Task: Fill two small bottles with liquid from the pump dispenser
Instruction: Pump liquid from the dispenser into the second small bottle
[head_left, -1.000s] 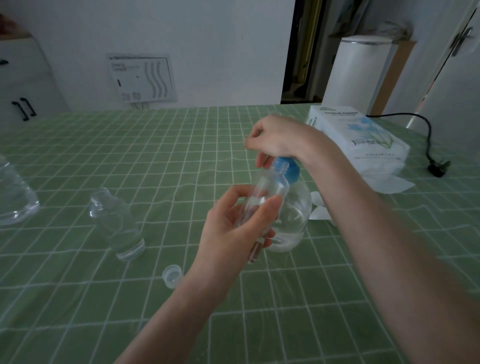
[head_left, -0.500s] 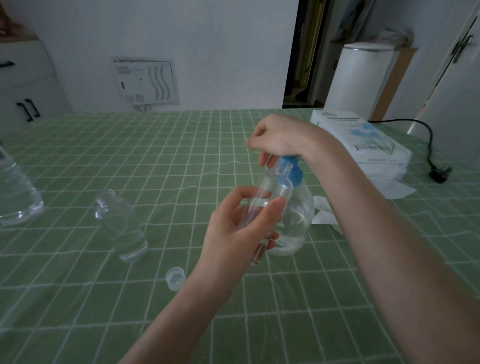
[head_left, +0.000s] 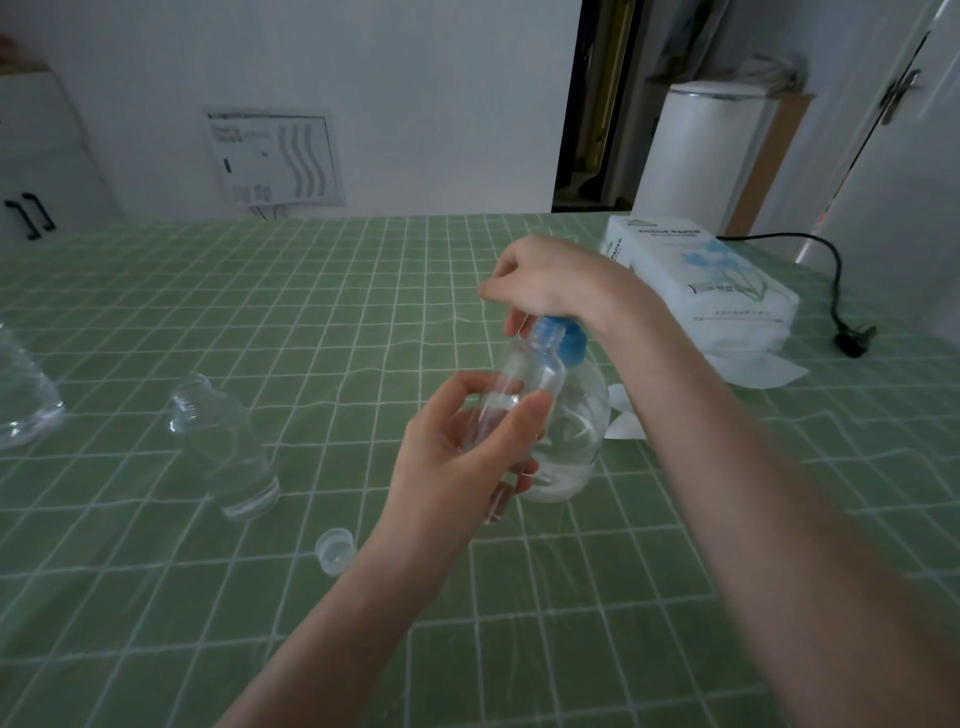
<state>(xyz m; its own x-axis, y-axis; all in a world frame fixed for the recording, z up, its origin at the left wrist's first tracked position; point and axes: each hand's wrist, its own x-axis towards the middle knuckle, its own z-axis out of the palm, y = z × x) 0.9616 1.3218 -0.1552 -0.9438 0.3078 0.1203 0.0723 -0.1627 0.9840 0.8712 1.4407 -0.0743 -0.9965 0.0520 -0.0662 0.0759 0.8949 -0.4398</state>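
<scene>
Desk (head_left: 311, 312): covered with a green checked cloth; it carries all the things.
Tissue pack (head_left: 717, 280): white, it lies near the far right corner of the desk.
Pump dispenser (head_left: 576, 431): a clear body with a blue head, standing about the middle of the desk. There is liquid inside, but I cannot tell how much.
Right hand (head_left: 550, 275): on top of the blue head, with the fingers curled down around it, as if pressing.
Left hand (head_left: 457, 457): it grips the small bottle between the thumb and the fingers, above the desk.
Small bottle (head_left: 524, 374): clear and open, tilted, with its mouth right at the blue head. A little liquid shows inside.
Second small bottle (head_left: 223, 441): it stands open toward the left edge, well apart from both hands. I cannot tell if it is filled.
Cap (head_left: 335, 551): small and clear, on the desk between the second small bottle and the near edge.
Change: almost nothing in the last second. Both hands keep their places and the mouth stays at the head.
Meaning: I judge that the pumping into the first bottle continues; the other bottle probably waits for its turn.
</scene>
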